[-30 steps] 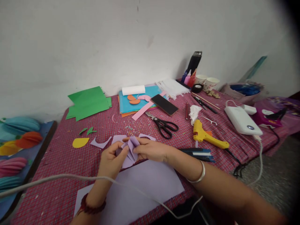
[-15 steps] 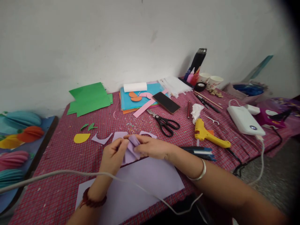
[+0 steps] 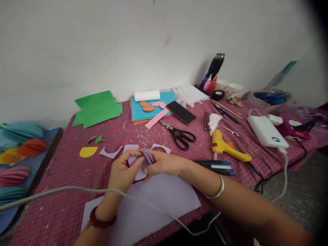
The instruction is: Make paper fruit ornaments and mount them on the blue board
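Between both hands is a folded stack of purple paper [image 3: 148, 157], partly hidden by the fingers. My left hand [image 3: 125, 169] is closed on its left side, thumb pointing to the right. On the right edge, my right hand [image 3: 164, 163] pinches the folded layers. Beneath the wrists lies a large lilac sheet [image 3: 159, 198]. Purple offcuts with curved cut-outs lie just beyond, one scrap [image 3: 110, 152] to the left and another [image 3: 162, 148] behind the right hand. Black-handled scissors [image 3: 179, 134] rest farther back, blades apart from the hands.
A white cable [image 3: 84, 189] crosses over my left wrist. Right of the hands are a stapler [image 3: 217, 167], a yellow glue gun [image 3: 228, 148] and a white power bank [image 3: 268, 131]. A phone [image 3: 180, 112], green sheets [image 3: 98, 108] and a yellow cut-out [image 3: 88, 152] lie around.
The purple paper has turned between the hands, its folded layers now bunched more upright at the right. My left fingers have opened out a little around it.
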`<state>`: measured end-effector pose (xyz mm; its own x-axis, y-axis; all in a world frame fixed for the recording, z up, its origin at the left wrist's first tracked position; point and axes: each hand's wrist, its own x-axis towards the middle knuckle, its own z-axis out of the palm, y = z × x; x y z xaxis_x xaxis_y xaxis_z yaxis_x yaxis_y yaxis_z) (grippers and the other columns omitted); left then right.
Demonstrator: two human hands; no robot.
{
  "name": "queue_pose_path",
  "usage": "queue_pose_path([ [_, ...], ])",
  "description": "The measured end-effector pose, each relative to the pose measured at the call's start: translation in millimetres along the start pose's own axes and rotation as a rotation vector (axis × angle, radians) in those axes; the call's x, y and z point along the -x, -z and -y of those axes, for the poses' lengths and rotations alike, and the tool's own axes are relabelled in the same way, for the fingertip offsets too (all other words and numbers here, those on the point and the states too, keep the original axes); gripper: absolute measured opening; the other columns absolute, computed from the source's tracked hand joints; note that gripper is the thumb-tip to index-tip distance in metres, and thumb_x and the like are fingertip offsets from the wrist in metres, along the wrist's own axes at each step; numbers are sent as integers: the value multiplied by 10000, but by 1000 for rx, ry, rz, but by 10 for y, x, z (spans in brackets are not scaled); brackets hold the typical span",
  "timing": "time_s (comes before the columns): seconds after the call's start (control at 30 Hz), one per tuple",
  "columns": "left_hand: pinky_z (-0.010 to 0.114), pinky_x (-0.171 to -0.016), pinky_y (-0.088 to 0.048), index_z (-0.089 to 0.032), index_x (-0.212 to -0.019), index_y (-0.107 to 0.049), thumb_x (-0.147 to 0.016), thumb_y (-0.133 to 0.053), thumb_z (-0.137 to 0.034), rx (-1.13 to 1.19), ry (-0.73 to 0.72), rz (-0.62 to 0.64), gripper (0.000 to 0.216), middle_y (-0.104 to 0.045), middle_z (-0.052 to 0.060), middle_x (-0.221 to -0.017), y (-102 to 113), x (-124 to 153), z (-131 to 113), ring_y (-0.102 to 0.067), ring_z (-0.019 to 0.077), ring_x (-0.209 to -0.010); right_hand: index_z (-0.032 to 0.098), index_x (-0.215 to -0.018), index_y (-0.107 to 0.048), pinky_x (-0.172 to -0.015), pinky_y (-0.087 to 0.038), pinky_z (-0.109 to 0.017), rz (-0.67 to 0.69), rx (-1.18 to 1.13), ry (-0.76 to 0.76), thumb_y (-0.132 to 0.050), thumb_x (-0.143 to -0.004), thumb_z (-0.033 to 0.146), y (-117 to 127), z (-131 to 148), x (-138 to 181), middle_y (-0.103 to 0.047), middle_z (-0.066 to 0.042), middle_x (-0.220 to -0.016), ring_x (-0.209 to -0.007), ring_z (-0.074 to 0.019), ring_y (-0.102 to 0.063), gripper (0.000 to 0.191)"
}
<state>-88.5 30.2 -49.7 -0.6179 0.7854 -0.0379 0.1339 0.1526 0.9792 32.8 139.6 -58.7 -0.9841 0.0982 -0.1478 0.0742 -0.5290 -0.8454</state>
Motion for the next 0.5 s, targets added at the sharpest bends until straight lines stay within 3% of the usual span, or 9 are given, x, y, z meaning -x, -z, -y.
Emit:
queue_pose_path([
  [0.13,231,-589,-509,-227,-1134,-586,-539,-839,-256,361,68,-134,648,-703,2,-851,27,-55,-70,-631,133,-659,175,-1207,-506,-585,-554,-212,-169,31,-50,-507,-727,47,4,69,-5,-613,21,-813,-629,-84,-623,497],
  [0.27,191,-509,-461,-183,-931,-595,-490,-836,-229,561,280,-175,504,-656,-23,-718,85,-113,-85,-586,100,-561,158,-1040,-567,-405,-392,-161,-372,121,35,-518,-790,113,15,158,18,-510,63,-651,-455,-46,-426,259],
  [0.37,171,-453,-409,-186,-818,-552,-473,-820,-213,575,339,-149,438,-608,-59,-640,70,-96,-85,-535,76,-495,170,-918,-549,-388,-342,-167,-370,164,63,-550,-831,191,-1,145,26,-383,98,-528,-420,-50,-352,89],
  [0.5,185,-419,-378,-193,-852,-556,-459,-814,-251,486,329,-152,474,-583,-72,-574,-27,-28,-116,-497,84,-452,189,-889,-531,-416,-382,-178,-287,285,92,-699,-773,293,-57,60,21,-444,101,-574,-433,-40,-394,229],
])
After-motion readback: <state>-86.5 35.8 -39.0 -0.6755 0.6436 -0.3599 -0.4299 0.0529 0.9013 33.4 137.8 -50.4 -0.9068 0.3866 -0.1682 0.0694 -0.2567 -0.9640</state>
